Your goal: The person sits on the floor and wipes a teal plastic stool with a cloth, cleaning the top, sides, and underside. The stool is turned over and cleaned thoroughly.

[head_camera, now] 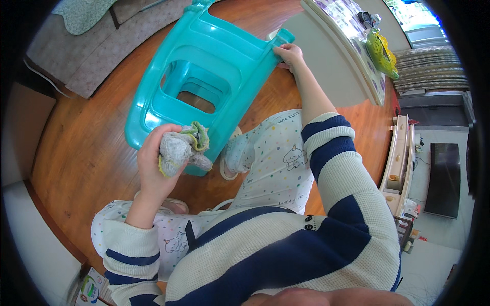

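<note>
My left hand (157,168) holds a crumpled grey cloth with green and yellow edging (176,149), just above the lower end of a teal moulded plastic piece of furniture (153,91), perhaps a child's seat or stool. The piece lies tilted in front of my legs and has a large rounded opening through which more teal plastic and the wooden floor show. At its upper right, my right hand (289,56) grips the knobbed corner, thumb and fingers around the edge. Whether the cloth touches the plastic cannot be told.
A grey-brown sofa (95,49) is at upper left. Close to my right hand stands a pale table (325,57) bearing a green and yellow basket (379,53). Farther right are a drawer cabinet (396,164) and a wall television (442,179). A printed box (92,288) sits at lower left.
</note>
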A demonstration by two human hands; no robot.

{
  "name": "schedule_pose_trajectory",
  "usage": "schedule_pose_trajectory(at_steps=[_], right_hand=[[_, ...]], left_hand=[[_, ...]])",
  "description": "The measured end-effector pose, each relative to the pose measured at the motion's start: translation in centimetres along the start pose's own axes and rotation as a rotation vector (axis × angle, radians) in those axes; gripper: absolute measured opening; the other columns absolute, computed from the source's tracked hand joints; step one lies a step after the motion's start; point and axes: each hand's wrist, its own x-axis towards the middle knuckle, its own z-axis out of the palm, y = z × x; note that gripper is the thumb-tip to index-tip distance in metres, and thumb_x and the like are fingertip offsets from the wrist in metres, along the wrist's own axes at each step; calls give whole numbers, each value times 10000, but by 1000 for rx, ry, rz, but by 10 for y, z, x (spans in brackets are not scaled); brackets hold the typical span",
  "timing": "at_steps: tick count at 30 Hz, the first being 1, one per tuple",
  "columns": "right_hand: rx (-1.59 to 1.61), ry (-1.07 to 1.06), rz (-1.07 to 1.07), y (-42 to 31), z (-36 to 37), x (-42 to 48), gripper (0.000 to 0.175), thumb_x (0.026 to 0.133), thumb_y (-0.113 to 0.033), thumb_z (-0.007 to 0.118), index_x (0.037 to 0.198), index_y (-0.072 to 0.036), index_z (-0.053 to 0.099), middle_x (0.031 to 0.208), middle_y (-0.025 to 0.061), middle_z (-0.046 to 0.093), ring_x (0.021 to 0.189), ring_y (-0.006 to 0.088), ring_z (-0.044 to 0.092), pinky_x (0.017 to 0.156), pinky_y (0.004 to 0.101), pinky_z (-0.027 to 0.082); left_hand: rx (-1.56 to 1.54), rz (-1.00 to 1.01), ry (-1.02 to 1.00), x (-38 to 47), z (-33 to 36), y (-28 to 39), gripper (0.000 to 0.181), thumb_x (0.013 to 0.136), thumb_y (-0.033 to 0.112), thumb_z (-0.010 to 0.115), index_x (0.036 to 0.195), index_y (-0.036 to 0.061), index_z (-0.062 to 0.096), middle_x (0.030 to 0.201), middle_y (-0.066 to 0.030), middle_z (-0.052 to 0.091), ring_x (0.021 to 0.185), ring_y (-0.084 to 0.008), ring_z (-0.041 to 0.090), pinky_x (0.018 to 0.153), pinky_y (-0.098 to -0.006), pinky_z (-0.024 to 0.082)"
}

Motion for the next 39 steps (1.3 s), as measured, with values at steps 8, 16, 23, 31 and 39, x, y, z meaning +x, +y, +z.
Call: schedule_pose_trajectory(at_steps=[8,16,23,31,39], right_hand=[[-70,-6,-87,5,-4,0,310,714,-285,835,877,-72,680,865,23,667,769,147,668,649,309,603],[-407,50,-199,-1,2,0,403,684,-391,804,855,-48,677,817,80,694,704,167,669,653,322,554],[-228,-43,-217,14,-15,13,360,727,-319,805,893,-29,670,884,79,680,808,155,676,673,314,574],[-92,-146,-764,-54,32,-113,427,864,-344,763,1169,-61,666,1043,52,682,968,180,641,881,334,530],[297,-815,-554,-6,112,-294,783,700,-241,889,1364,-27,533,1229,118,627,1163,233,590,1031,374,460]], left_hand=[[39,25,6,0,-2,-5,511,661,-35,773,1139,53,612,1056,-105,665,966,-270,669,840,-334,517],[32,13,-6,-1,-2,-4,499,663,-36,772,1127,50,609,1052,-115,663,970,-284,666,845,-348,515],[47,56,4,1,-2,-4,498,667,-31,777,1127,51,606,1044,-111,663,956,-278,667,835,-346,516],[-291,-275,133,4,-2,-14,369,811,56,782,1141,55,616,1067,-48,669,960,-182,653,832,-309,517],[-1091,-740,-21,2,-2,-18,608,859,162,787,1386,124,488,1289,-68,573,1165,-163,565,896,-345,516]])
